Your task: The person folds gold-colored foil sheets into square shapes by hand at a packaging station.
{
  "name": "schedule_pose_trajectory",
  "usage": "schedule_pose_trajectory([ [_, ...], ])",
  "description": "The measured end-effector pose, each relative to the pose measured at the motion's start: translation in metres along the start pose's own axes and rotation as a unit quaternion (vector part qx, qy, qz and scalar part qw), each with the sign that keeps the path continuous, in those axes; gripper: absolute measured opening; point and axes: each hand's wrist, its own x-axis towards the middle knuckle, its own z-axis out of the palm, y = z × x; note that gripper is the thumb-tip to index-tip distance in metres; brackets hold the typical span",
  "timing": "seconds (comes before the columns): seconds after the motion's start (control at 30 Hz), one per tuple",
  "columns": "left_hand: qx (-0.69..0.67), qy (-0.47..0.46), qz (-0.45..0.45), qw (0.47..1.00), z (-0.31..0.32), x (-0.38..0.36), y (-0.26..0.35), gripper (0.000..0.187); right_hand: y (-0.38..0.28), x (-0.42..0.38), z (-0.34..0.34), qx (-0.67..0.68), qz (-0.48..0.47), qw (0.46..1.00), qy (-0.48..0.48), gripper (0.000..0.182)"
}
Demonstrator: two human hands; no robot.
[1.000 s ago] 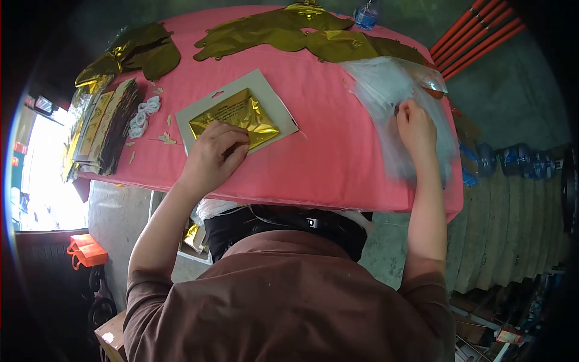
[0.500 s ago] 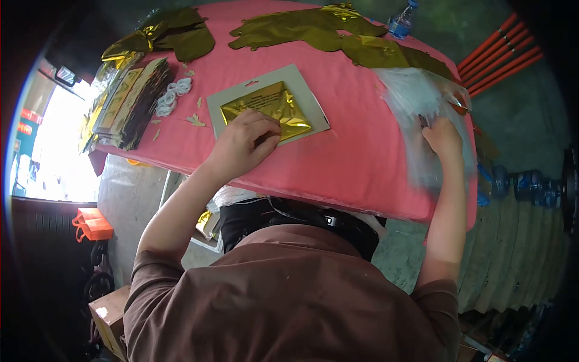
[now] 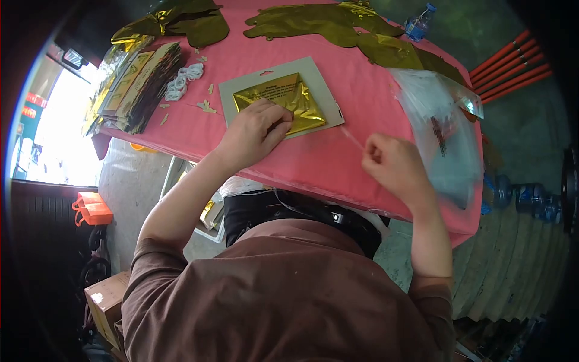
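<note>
Pink cloth (image 3: 325, 163) is lying under a flat gray card (image 3: 329, 113) and folded, shiny gold foil packet (image 3: 306, 114) at twelve o'clock. Half-bent, the left hand (image 3: 254, 130) is touching the packet, where light pressing should be holding it flat; the right hand (image 3: 396, 166), at one o'clock, is curling nearly closed, and I cannot tell if either is pinching anything.

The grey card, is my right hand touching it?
Apart. The head view shows pink cloth in the gap between your right hand and the nearest corner of the grey card.
</note>
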Motion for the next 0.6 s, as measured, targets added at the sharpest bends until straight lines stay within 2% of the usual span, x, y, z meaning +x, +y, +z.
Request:
schedule_pose_trajectory([
  [0.07,-0.017,0.033,0.019,0.999,0.002,0.000,0.000,0.009,-0.002,0.008,0.015,-0.070,-0.013,0.997,-0.001,0.008],
  [0.4,-0.016,0.029,0.021,0.999,0.002,0.001,0.000,0.009,-0.008,0.038,0.046,-0.160,-0.047,0.983,0.072,0.012],
  [0.47,-0.003,0.029,0.049,0.998,0.002,0.001,-0.001,0.011,-0.008,0.043,0.052,-0.148,-0.044,0.985,0.071,0.014],
  [0.53,-0.001,0.015,0.040,0.999,-0.001,0.001,0.000,0.011,-0.008,0.046,0.052,-0.135,-0.047,0.987,0.068,0.015],
  [0.6,0.001,0.001,0.028,1.000,-0.002,0.000,0.001,0.012,-0.004,0.044,0.048,-0.052,-0.046,0.996,0.062,0.017],
])
